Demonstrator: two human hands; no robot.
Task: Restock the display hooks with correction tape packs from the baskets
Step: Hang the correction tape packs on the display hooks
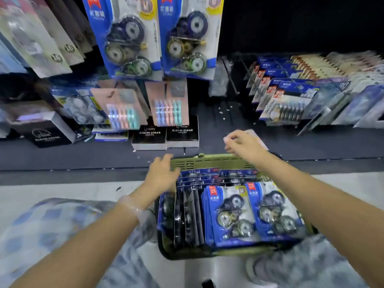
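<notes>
A green basket (209, 163) sits on the floor between the person's knees, packed with blue correction tape packs (228, 215): two stacks lie face up on the right side, and more stand on edge along the left and far sides. The left hand (161, 173) hovers at the basket's far left corner, just over the upright packs, with its fingers spread and relaxed and nothing in them; the view is blurred here, so whether the palm touches the rim cannot be told. The right hand (243, 145) is above the basket's far rim, its fingers curled and the thumb and forefinger drawn together near a pale card (256, 138) that shows behind it; whether the fingers actually pinch that card cannot be told. Two more tape packs (158, 36) of the same blue kind hang side by side at the top of the view, above two pink packs (145, 107) of small pastel pieces. Below those, black boxes (164, 135) marked as alarm clocks stand on the dark shelf (62, 156). To the right, rows of blue and pale packets (291, 98) lean in a wire rack (232, 80). Grey hanging cards (41, 38) fill the upper left.
</notes>
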